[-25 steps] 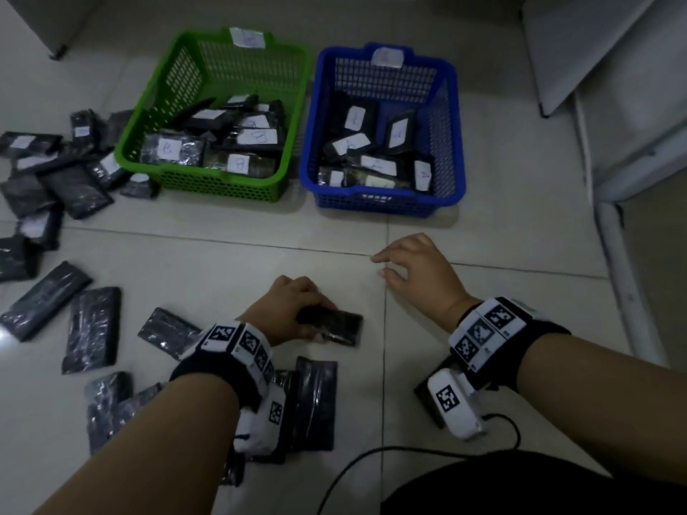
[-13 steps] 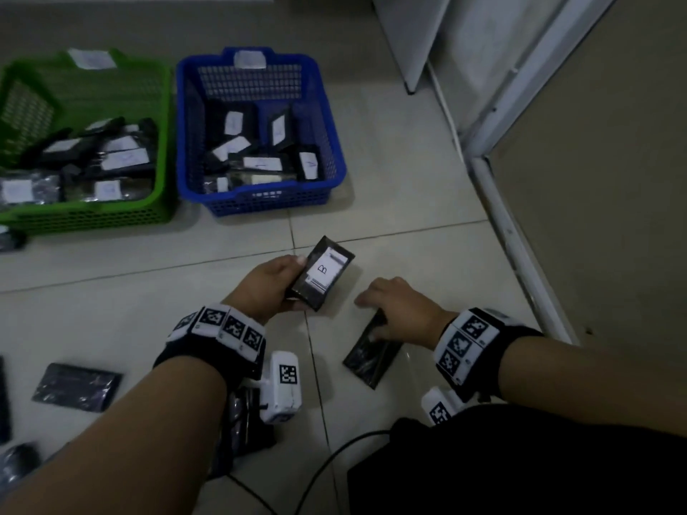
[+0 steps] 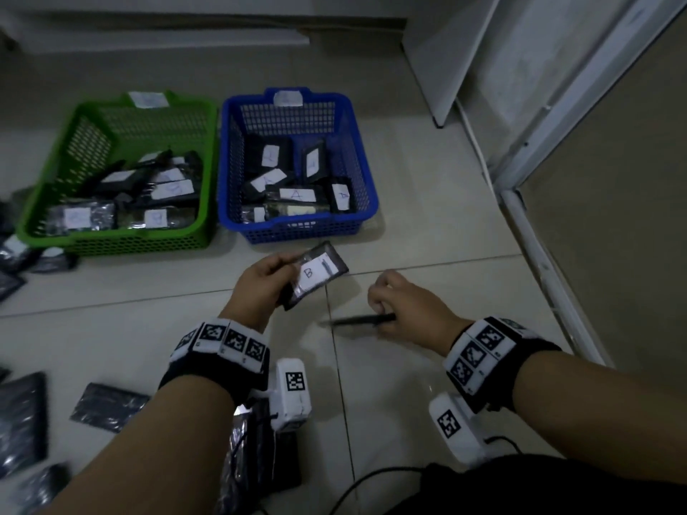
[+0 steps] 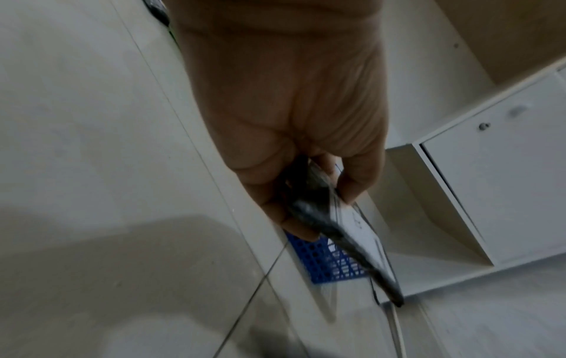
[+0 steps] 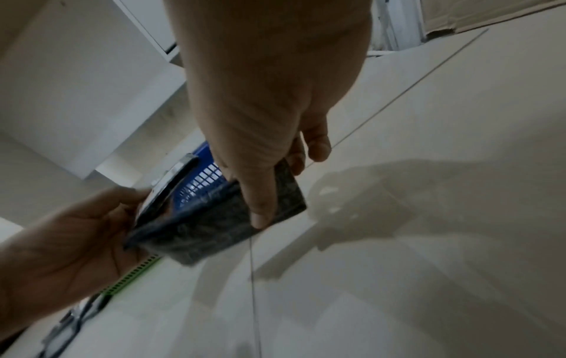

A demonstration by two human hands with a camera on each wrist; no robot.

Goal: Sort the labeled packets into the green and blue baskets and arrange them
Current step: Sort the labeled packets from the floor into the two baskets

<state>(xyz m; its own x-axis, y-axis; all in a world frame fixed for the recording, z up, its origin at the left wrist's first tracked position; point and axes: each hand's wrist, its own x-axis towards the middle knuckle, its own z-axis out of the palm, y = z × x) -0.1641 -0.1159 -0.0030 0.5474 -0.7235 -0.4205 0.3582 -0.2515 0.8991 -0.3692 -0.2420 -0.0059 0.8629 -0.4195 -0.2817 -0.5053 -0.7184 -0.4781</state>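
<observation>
My left hand (image 3: 273,278) holds a dark packet (image 3: 316,275) with a white label marked B, face up, above the floor in front of the blue basket (image 3: 366,213). The same packet (image 4: 346,232) shows edge-on in the left wrist view, pinched between thumb and fingers. My right hand (image 3: 390,304) grips a second dark packet (image 3: 358,320), seen edge-on and level, just off the floor. In the right wrist view that packet (image 5: 220,222) lies under my thumb. The green basket (image 3: 202,161) stands left of the blue one. Both hold several labeled packets.
Several loose dark packets (image 3: 107,407) lie on the tiled floor at left and near my left forearm. A white cabinet (image 3: 457,50) and a door frame (image 3: 539,232) stand at right. A black cable (image 3: 375,481) runs along the floor near my lap.
My left hand has raised the B packet toward the baskets. My right hand has lifted the second packet off the floor and turned it edge-on. The head view has swung back left.
</observation>
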